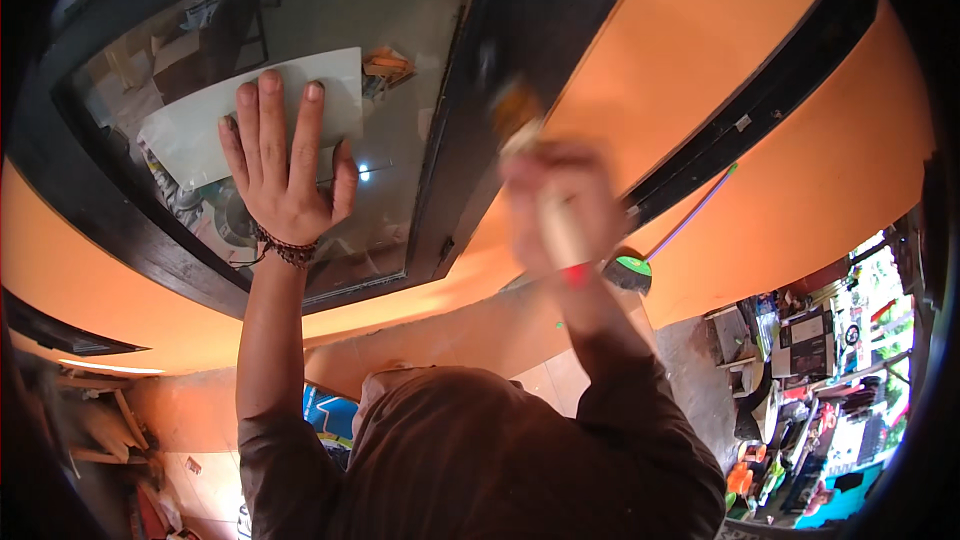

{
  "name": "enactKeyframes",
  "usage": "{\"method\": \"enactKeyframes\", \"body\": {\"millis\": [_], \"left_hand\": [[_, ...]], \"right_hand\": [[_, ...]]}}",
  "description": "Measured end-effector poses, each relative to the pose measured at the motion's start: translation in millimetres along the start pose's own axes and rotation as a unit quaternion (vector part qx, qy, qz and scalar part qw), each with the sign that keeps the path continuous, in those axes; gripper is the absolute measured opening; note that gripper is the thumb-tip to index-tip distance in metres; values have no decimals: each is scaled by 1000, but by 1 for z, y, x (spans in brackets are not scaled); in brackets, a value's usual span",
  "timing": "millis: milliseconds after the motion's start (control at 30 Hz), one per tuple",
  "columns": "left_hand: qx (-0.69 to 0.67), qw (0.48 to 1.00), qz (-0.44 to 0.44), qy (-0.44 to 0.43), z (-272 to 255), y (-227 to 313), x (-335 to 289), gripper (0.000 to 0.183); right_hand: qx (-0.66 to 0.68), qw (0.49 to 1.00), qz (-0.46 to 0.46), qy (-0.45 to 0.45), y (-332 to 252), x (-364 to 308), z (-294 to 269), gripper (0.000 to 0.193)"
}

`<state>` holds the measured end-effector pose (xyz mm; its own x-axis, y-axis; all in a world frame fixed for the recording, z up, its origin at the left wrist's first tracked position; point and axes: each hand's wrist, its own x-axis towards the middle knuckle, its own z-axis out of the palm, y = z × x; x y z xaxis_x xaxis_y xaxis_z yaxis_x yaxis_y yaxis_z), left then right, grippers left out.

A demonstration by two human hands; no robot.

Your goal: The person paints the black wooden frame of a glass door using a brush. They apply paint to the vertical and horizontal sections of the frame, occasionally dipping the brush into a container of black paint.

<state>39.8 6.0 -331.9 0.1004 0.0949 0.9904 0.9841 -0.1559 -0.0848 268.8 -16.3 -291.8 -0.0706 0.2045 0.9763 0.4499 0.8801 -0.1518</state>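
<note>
My left hand (275, 175) lies flat with fingers spread on a pale sheet (335, 80), pressing it against a glass pane (400, 120). A dark frame (520, 15) surrounds the glass. Beside its right edge, my right hand (590, 205), smeared by motion, is closed round a brush (563, 225). The brush has a pale handle with a red end, and its brownish bristles point up toward the frame. Blur hides whether the bristles touch the frame.
An orange wall (690, 30) surrounds the frame. Further right runs a second dark frame strip (745, 120). Below it, a thin purple stick (690, 212) leans near a round green-and-black object (632, 268). Cluttered household items (800, 370) stand at the lower right.
</note>
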Motion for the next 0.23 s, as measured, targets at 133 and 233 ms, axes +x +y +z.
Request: {"method": "enactKeyframes", "body": {"millis": [133,233], "left_hand": [[-22,1000,12,-6,3,0,0,55],[-22,1000,0,-11,0,-3,-3,54]], "right_hand": [[19,982,131,-138,-14,-60,-10,5],[8,965,210,-157,-5,-57,-17,17]]}}
